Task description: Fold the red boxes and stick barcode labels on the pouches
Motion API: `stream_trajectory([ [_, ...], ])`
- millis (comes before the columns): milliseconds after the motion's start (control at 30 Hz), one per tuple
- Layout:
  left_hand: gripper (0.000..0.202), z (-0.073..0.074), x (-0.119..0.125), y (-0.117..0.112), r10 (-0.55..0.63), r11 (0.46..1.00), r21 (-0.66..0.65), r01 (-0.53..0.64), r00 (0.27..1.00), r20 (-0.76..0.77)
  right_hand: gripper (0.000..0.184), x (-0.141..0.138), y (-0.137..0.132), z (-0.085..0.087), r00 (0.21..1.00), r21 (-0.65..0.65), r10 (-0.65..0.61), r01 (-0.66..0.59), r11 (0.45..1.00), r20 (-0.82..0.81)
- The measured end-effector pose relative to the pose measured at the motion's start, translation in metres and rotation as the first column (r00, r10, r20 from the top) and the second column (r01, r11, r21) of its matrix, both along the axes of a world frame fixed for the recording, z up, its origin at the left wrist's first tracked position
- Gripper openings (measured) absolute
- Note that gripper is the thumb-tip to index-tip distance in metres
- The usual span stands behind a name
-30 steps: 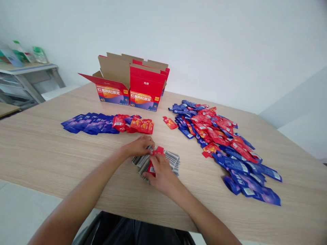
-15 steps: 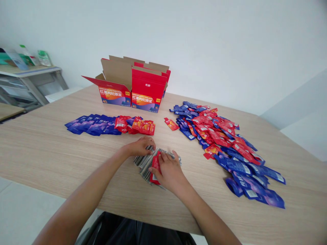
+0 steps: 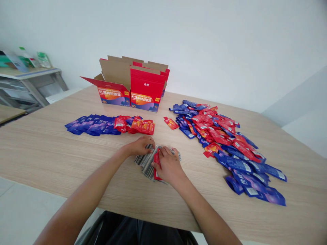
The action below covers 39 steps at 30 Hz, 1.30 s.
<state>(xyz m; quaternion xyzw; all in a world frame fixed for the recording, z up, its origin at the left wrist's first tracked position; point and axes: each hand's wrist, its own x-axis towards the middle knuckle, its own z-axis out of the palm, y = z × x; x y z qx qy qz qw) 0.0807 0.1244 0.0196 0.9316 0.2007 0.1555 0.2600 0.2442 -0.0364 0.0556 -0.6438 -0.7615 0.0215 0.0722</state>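
A fanned stack of thin grey-and-black striped pieces (image 3: pixel 146 164) lies on the table in front of me; I cannot make out what they are. My left hand (image 3: pixel 142 145) has its fingers curled over the stack's upper left edge. Pressed down over the stack's right part, my right hand (image 3: pixel 170 165) grips a red sachet (image 3: pixel 156 158) between thumb and fingers, covering much of it. Beyond my left hand runs a row of overlapping blue sachets (image 3: pixel 95 125) and red sachets (image 3: pixel 145 127).
Two open red-and-blue cartons (image 3: pixel 113 97) (image 3: pixel 144 100) stand at the back, with another partly hidden behind. A large mixed pile of sachets (image 3: pixel 217 132) spreads on the right. One loose red sachet (image 3: pixel 171 123) lies left of it. A side desk (image 3: pixel 33 72) holds bottles.
My right hand has shifted slightly right and up with the red sachet, uncovering a little more of the striped stack. My left hand has barely moved.
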Motion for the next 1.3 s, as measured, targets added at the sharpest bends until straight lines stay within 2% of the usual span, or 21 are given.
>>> stream_trajectory([
  [233, 0.015, -0.001, -0.001, 0.002, -0.017, 1.0, -0.015, 0.018, 0.999, 0.031, 0.058, -0.011, -0.014, 0.009, 0.998, -0.075, -0.04, 0.043, 0.996, 0.04],
  [400, 0.015, 0.0, 0.0, 0.002, -0.01, 1.0, -0.02, 0.011, 1.0, 0.03, 0.088, -0.029, -0.026, 0.003, 0.993, -0.143, -0.117, 0.113, 0.983, -0.024],
  [467, 0.015, 0.0, 0.0, 0.002, -0.01, 1.0, -0.018, 0.011, 1.0, 0.025, 0.092, -0.029, -0.027, 0.001, 0.992, -0.173, -0.12, 0.111, 0.979, -0.043],
  [700, 0.019, -0.002, 0.0, 0.003, -0.023, 0.999, -0.031, 0.024, 0.999, 0.035, 0.055, -0.007, -0.008, -0.004, 0.99, -0.158, -0.106, 0.091, 0.983, -0.089],
  [833, 0.019, -0.005, -0.001, 0.005, -0.012, 0.999, -0.034, 0.014, 0.998, 0.062, 0.057, -0.007, 0.001, -0.019, 0.998, -0.078, -0.011, 0.006, 0.997, -0.068],
  [967, 0.015, -0.006, -0.005, 0.013, -0.075, 0.993, -0.082, 0.083, 0.993, 0.091, 0.068, -0.008, 0.001, -0.028, 0.975, -0.002, 0.177, -0.179, 0.984, -0.136],
  [1033, 0.018, -0.007, -0.007, 0.019, -0.111, 0.982, -0.141, 0.125, 0.989, 0.098, 0.068, -0.004, 0.002, -0.028, 0.932, 0.01, 0.307, -0.311, 0.95, -0.194],
  [1133, 0.021, -0.009, -0.008, 0.023, -0.103, 0.976, -0.18, 0.122, 0.988, 0.113, 0.064, 0.002, 0.004, -0.024, 0.868, 0.002, 0.446, -0.456, 0.89, -0.217],
  [1167, 0.019, -0.009, -0.008, 0.023, -0.091, 0.979, -0.171, 0.112, 0.988, 0.122, 0.06, 0.003, 0.004, -0.022, 0.865, 0.012, 0.459, -0.467, 0.884, -0.205],
  [1233, 0.016, -0.009, -0.006, 0.022, -0.078, 0.985, -0.145, 0.098, 0.988, 0.135, 0.047, 0.003, 0.004, -0.018, 0.899, 0.055, 0.412, -0.408, 0.911, -0.146],
  [1300, 0.015, -0.009, -0.005, 0.02, -0.076, 0.986, -0.136, 0.095, 0.988, 0.137, 0.037, -0.002, 0.0, -0.014, 0.966, 0.084, 0.254, -0.249, 0.965, -0.049],
])
